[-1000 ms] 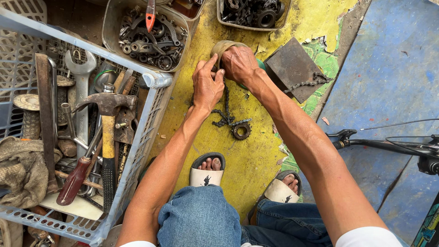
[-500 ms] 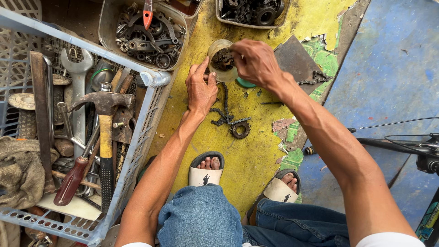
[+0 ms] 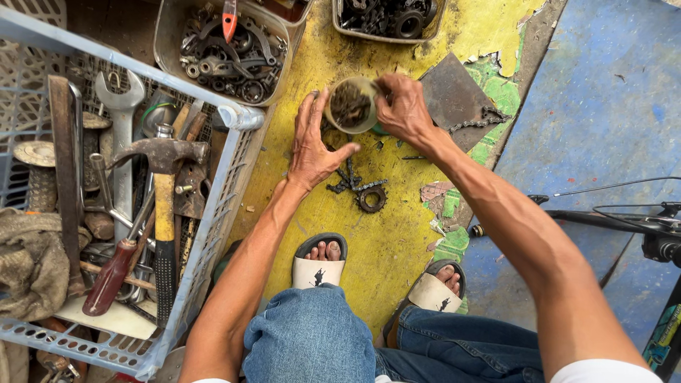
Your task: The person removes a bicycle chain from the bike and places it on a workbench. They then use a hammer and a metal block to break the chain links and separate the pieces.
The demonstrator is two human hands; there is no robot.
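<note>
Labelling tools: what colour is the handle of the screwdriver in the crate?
Dark red, on the screwdriver in the crate. Head view shows it best.

The left hand [image 3: 311,145] lies flat, fingers spread, thumb out toward the right hand [image 3: 403,108], which curls in a pinching grip, both forearms reaching forward, nearly straight.

This place is a small repair workshop, probably for bicycles, with the work done low on the floor. A pale blue plastic crate [image 3: 213,234] holds a claw hammer [image 3: 162,206], a big wrench [image 3: 120,142], a red-handled screwdriver [image 3: 110,278] and other worn tools. Two tubs [image 3: 170,42] are full of dark greasy metal parts. The floor [image 3: 383,248] has cracked yellow paint, with a chain piece [image 3: 358,186] on it. At the right, a bicycle handlebar [image 3: 603,220] shows.
</note>
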